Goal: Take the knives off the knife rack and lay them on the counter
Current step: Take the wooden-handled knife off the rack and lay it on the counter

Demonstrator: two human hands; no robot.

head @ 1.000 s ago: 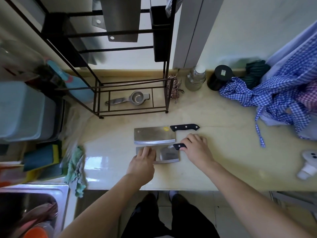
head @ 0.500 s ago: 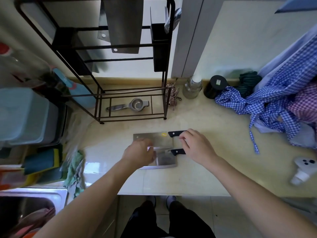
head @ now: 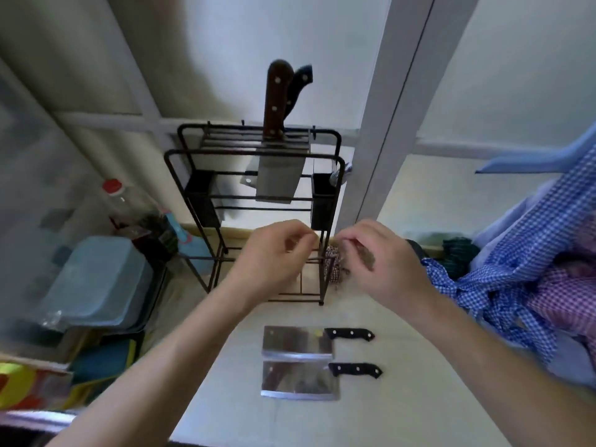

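Observation:
Two black-handled cleavers lie side by side on the pale counter (head: 403, 366), the far one (head: 296, 341) and the near one (head: 300, 380), handles pointing right. The black wire knife rack (head: 193, 201) stands behind them. A brown-handled cleaver (head: 277, 175) hangs in its top slots, and a second knife with a dark handle (head: 298, 88) stands behind it. My left hand (head: 274, 256) and my right hand (head: 377, 256) are raised in front of the rack's lower part, fingers loosely curled, holding nothing.
Blue and pink checked cloths (head: 522, 269) are heaped on the right. A blue plastic box (head: 96, 285) and a red-capped bottle (head: 119, 198) stand to the left of the rack. A small checked cloth (head: 333, 269) hangs at the rack's right leg.
Both hands have let go of the two cleavers on the counter and risen toward the rack. My view has tilted up, so the rack's top and its knives show.

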